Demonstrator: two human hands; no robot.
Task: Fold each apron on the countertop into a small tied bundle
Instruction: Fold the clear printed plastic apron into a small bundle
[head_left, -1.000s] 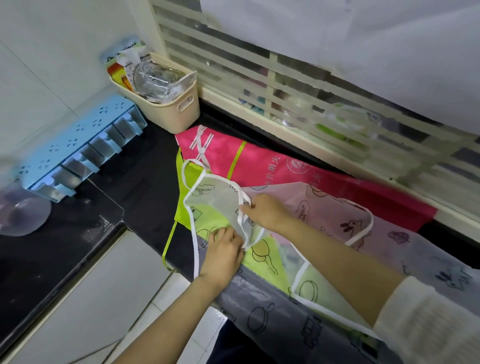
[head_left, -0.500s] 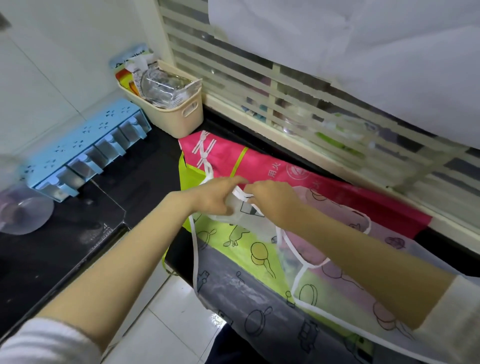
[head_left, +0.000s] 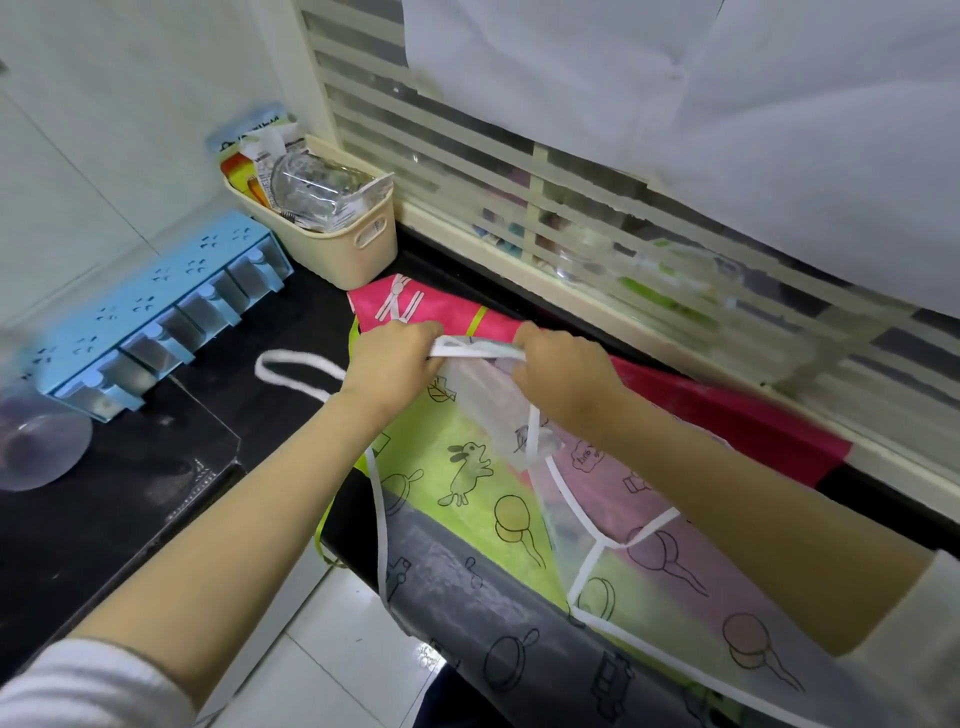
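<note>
From the head view, both hands are up at the far end of a see-through apron (head_left: 483, 405) with white trim, which lies on top of a green apron (head_left: 457, 457) printed with a rabbit and pans. Under those, towards the window, is a pink apron (head_left: 415, 309). All three are spread on the black tabletop (head_left: 301, 312), and their near ends hang over its front edge. The left hand (head_left: 395, 358) has its grip closed on the left end of the clear apron's gathered top edge, fingers curled round the white band. The right hand (head_left: 563, 374) pinches the other end of that band, which is pulled fairly straight between the two. A white strap loop (head_left: 262, 366) lies on the tabletop just left of the left wrist. Further back, a beige basket (head_left: 332, 254) stuffed with packets touches the pink apron's corner. A blue spice rack (head_left: 156, 291) sits along the wall to the left, with a clear bowl (head_left: 41, 447) near it.
</note>
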